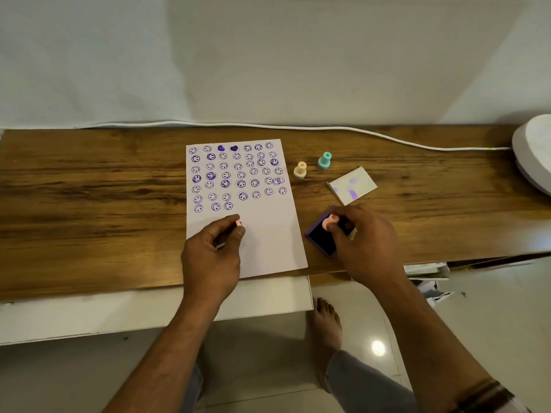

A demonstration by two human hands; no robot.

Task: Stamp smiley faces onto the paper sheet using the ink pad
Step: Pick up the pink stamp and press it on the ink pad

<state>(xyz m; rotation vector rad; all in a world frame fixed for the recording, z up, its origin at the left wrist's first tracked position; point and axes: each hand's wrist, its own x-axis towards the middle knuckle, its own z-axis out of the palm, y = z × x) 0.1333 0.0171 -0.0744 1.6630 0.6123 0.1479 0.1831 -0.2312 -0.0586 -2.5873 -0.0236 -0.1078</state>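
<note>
A white paper sheet (268, 234) lies on the wooden table, its upper part covered with several rows of purple smiley prints and two hearts. My left hand (213, 251) rests on the sheet's lower left, fingers curled around a small pink object (238, 223), perhaps a stamp cap. My right hand (362, 236) holds a pink stamp (328, 223) and presses it onto the dark purple ink pad (320, 238), which sits just right of the sheet.
A cream stamp (300, 170) and a teal stamp (324, 160) stand upright right of the sheet. The ink pad's white lid (351, 186), smeared purple, lies behind the pad. A white cable (328, 128) runs along the table's back edge to a white object (533, 153) at far right.
</note>
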